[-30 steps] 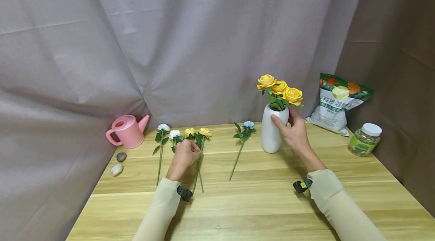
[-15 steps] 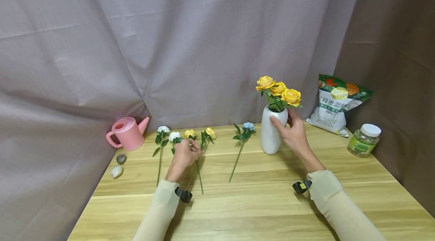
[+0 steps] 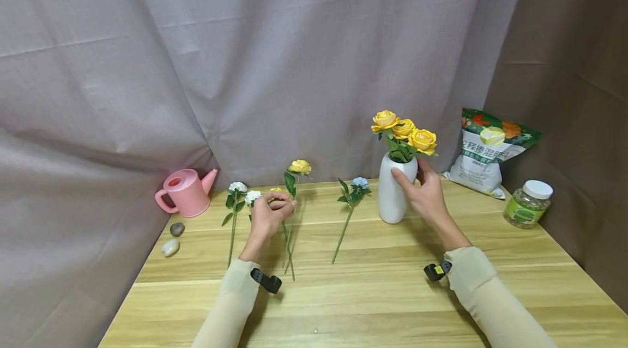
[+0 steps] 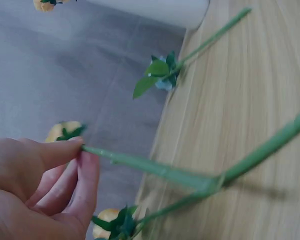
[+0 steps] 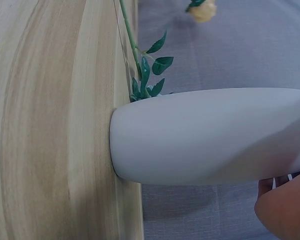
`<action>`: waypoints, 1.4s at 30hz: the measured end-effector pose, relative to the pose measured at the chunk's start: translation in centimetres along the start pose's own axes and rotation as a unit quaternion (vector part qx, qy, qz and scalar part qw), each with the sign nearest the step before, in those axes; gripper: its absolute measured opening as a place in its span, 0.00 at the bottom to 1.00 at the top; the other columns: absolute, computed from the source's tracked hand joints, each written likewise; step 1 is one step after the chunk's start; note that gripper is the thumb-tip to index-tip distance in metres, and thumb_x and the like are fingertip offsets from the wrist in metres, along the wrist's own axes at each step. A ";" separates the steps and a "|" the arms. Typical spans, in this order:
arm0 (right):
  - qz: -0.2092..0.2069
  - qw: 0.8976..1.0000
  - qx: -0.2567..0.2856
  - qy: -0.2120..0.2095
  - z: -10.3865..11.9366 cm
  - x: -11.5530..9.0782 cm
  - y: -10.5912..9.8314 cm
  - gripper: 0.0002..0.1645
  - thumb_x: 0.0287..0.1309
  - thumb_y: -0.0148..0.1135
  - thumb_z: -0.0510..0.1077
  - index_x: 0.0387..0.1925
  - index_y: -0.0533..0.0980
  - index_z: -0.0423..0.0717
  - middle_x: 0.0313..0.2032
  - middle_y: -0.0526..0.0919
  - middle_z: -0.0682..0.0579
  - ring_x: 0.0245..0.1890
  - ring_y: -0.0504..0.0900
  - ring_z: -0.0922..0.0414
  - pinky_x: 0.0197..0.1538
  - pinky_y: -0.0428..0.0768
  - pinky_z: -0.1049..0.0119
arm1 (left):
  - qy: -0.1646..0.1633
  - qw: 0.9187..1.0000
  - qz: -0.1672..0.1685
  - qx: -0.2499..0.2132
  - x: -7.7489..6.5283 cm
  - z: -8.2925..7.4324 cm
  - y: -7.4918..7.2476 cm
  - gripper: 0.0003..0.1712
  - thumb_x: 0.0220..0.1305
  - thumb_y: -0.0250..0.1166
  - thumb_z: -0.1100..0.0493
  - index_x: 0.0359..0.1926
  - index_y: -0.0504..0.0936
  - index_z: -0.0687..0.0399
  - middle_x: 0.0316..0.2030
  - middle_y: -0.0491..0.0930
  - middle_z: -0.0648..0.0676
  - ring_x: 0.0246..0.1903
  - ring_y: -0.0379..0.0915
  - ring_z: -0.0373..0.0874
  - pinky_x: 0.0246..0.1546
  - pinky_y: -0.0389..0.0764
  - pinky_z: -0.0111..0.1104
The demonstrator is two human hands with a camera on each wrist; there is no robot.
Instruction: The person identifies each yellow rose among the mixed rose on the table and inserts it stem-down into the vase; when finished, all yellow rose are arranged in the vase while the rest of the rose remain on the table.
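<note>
My left hand pinches the green stem of a yellow artificial flower between thumb and fingers, just below the bloom. That bloom is raised off the table while its stem slants down across another stem. A second yellow flower lies partly hidden behind the same hand. On the right, my right hand grips the upper part of a white vase, thumb in front. The vase stands upright on the table, as its base shows in the right wrist view. Three yellow roses stand in it.
Two white flowers lie left of my left hand. A blue flower lies between that hand and the vase. Further left are a pink watering can and two stones; at right, a fertilizer bag and a lidded jar.
The pinched yellow flower has come up off the table, its bloom now higher than the other one. My left hand has risen slightly; my right hand stays on the vase.
</note>
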State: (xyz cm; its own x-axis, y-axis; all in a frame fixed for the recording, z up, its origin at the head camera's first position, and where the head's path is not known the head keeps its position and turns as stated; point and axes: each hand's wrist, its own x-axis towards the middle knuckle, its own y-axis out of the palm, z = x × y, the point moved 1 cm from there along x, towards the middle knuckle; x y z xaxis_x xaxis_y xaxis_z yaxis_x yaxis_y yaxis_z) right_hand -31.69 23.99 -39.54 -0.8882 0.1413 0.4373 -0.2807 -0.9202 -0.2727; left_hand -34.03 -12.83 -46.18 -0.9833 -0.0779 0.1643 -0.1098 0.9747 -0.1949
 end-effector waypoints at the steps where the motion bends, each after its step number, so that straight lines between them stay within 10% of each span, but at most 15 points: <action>1: 0.000 1.000 0.002 -0.001 0.0 0.0 0.0 0.39 0.66 0.65 0.54 0.72 0.63 0.45 0.66 0.73 0.44 0.63 0.73 0.52 0.66 0.72 0.51 | -0.006 1.000 0.004 -0.017 -0.1 -0.1 0.2 0.19 0.58 0.75 0.59 0.49 0.83 0.60 0.36 0.90 0.58 0.36 0.89 0.53 0.38 0.88 0.36; 12: -0.003 1.000 0.001 -0.003 0.0 -0.1 0.0 0.38 0.66 0.65 0.54 0.71 0.65 0.45 0.64 0.75 0.45 0.57 0.74 0.63 0.64 0.73 0.54 | 0.011 0.994 0.029 -0.100 -0.7 -2.9 3.7 0.25 0.61 0.73 0.61 0.58 0.77 0.59 0.43 0.88 0.62 0.40 0.88 0.50 0.43 0.88 0.36; 23: -0.002 1.000 -0.001 -0.003 0.2 0.0 0.1 0.38 0.66 0.65 0.53 0.71 0.64 0.46 0.65 0.74 0.45 0.58 0.74 0.62 0.64 0.73 0.57 | 0.100 0.981 0.034 -0.163 0.2 -10.0 8.3 0.20 0.65 0.71 0.57 0.56 0.81 0.56 0.45 0.88 0.59 0.43 0.86 0.49 0.48 0.86 0.37; 42: 0.005 1.000 0.005 0.004 -0.1 0.0 0.0 0.39 0.66 0.65 0.54 0.73 0.63 0.47 0.66 0.73 0.46 0.63 0.73 0.55 0.66 0.72 0.53 | 0.276 0.904 -0.102 -0.311 1.4 -20.1 13.4 0.17 0.63 0.72 0.61 0.48 0.79 0.66 0.41 0.86 0.61 0.42 0.85 0.45 0.46 0.87 0.41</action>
State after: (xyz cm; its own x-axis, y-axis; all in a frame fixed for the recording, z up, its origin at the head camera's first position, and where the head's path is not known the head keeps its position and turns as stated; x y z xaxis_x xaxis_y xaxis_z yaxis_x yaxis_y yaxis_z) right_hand -31.74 24.02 -39.62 -0.8938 0.1348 0.4278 -0.2683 -0.9249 -0.2693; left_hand -33.95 4.34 -29.09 -0.7113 -0.3204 0.6257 -0.0102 0.8947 0.4466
